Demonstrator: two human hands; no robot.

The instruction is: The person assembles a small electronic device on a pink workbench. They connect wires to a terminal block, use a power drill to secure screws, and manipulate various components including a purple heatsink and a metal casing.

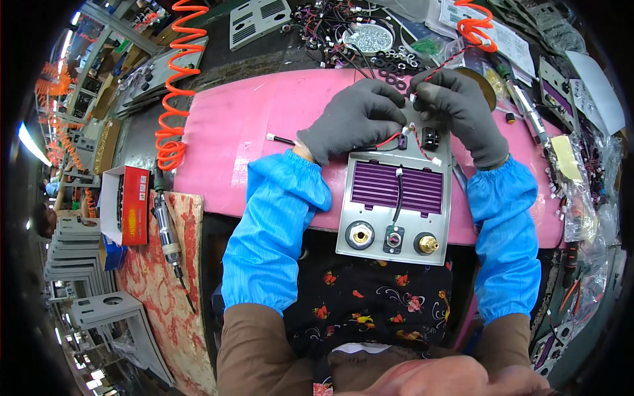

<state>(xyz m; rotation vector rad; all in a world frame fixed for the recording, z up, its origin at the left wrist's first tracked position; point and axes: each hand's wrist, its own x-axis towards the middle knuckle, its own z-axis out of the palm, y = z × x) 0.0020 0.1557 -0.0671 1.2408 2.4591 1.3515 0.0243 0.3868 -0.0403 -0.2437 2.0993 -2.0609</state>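
Note:
A grey metal panel [344,228] with a purple louvred vent [370,187] lies before me, its front end over my lap. Near that end it carries round metal fittings [360,235], a brass fitting [428,244] and a small socket with a black cable [400,191]. My left hand [360,117], gloved in grey, has its fingers curled over the panel's far part around a red and black cable [388,140]. My right hand [462,112], gloved too, pinches a thin red and black wire [444,65]; a white connector [413,97] shows by its fingertips. Beside them sits a black switch [430,138].
A pink mat [224,145] covers the bench. At the back are piled cables [323,30], a bowl of screws [368,39] and black rings [389,69]. Orange coiled hoses [173,105] hang nearby; screwdrivers [165,228] lie on both sides. A red box [135,204] stands left.

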